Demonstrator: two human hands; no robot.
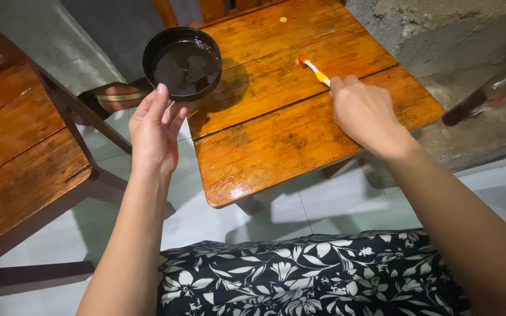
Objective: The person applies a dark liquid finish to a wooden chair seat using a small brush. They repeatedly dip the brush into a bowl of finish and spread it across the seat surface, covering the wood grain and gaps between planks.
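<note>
Coating step in hand, I judge: my right hand [365,114] is closed around a small brush [313,69], bristles on the glossy wooden stool top [265,146]. Brush long axis runs up-left, tip away from me. My left hand [154,131] cradles 1 black bowl [183,63] of dark liquid, probably varnish. Next stroke calls for steady, even drag along the grain.

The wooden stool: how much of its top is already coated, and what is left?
Most of the stool top looks wet and glossy, so it seems coated. The right hand holds a brush with its tip on the far part of the top. The left hand holds a black bowl of dark liquid. Which spots remain bare, I cannot tell.
</note>
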